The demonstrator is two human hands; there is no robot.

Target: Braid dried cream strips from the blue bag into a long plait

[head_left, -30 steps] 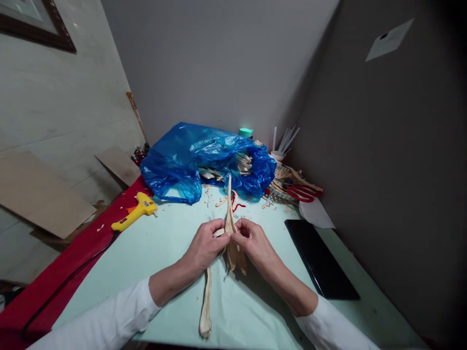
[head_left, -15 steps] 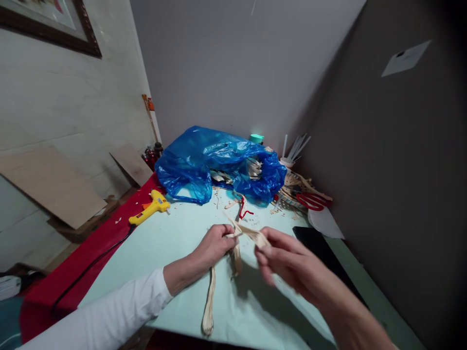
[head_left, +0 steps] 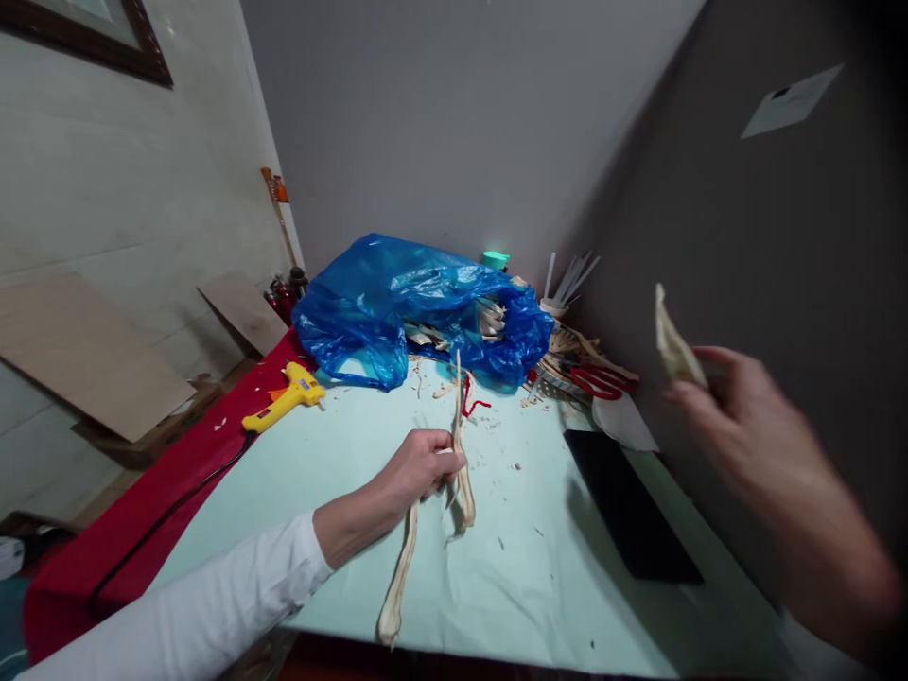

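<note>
My left hand (head_left: 415, 470) is closed around a bundle of pale dried husk strips (head_left: 460, 445) that stands up from the pale green table sheet (head_left: 340, 492). One long strip (head_left: 397, 582) trails from it toward the near table edge. My right hand (head_left: 744, 435) is raised at the right, blurred, pinching a torn-off piece of husk (head_left: 672, 342) in front of the dark wall.
A blue plastic bag (head_left: 418, 307) with husks inside lies at the back. A yellow glue gun (head_left: 284, 398) with a black cord lies on the left by the red cloth (head_left: 148, 511). Red scissors (head_left: 596, 380), a cup of sticks (head_left: 560, 288) and a black tablet (head_left: 628, 506) are at the right.
My right hand pulled a piece of husk away from the bundle and swung it up and to the right. My left hand kept hold of the remaining strips.
</note>
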